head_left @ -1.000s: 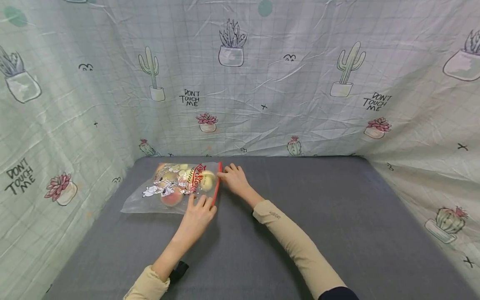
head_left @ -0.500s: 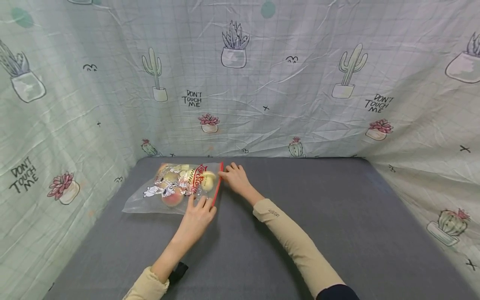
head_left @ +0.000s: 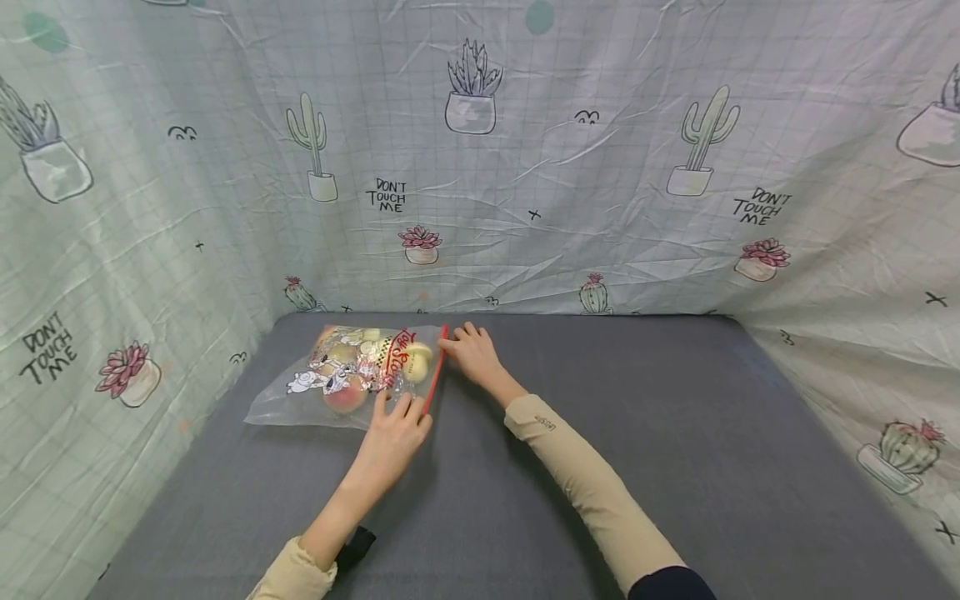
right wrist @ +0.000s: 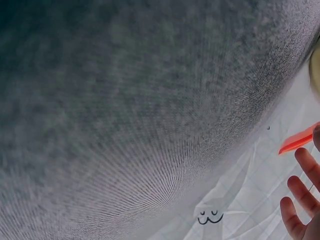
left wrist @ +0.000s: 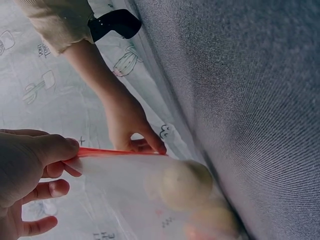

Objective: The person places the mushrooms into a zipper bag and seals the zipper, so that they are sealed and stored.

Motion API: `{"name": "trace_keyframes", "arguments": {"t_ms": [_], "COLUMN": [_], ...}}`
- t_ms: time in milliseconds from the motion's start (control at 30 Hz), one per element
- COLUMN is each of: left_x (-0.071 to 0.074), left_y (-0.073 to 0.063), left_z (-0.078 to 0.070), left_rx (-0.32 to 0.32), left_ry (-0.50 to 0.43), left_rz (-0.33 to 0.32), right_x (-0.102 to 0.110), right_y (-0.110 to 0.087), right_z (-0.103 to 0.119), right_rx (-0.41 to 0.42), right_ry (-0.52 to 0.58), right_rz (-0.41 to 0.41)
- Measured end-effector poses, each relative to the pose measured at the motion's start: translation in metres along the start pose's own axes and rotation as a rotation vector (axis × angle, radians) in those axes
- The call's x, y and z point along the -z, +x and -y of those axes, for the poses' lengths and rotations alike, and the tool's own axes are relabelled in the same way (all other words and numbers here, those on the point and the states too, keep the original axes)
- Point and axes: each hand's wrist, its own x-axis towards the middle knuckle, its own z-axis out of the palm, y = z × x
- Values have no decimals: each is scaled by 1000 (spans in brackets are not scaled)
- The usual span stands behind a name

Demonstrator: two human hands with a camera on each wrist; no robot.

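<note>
A clear plastic zip bag with printed cartoon figures and red lettering lies at the far left of the table. Inside it are several round fruits, among them a reddish peach-like one and a pale yellow one. Its red zip strip faces right. My left hand pinches the near end of that strip between thumb and index finger, the other fingers spread apart in the left wrist view. Toward the far end, my right hand pinches the strip too. Only some right fingers show in the right wrist view.
A grey cloth-covered table spreads under both arms. Behind it and along both sides hangs a pale curtain printed with cacti. A black strap-like piece shows beneath the left wrist.
</note>
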Motion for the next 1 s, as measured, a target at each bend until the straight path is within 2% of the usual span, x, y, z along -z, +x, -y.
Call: {"name": "trace_keyframes", "arguments": {"t_ms": [300,667,1000], "left_x": [5,8,12], "left_y": [-3,-6,-4], "left_z": [1,1,3], "left_rx": [-6,-6,-7], "left_ry": [-5,-14,-14], "left_rz": [-1,-43,-55], "right_x": [-2,-2,-3], "right_y": [0,0,1], "right_z": [-2,-3,-5], "right_rx": [-8,-15,-22], "right_ry": [-14,-27,-16], "right_rz": [-22,9,0]}}
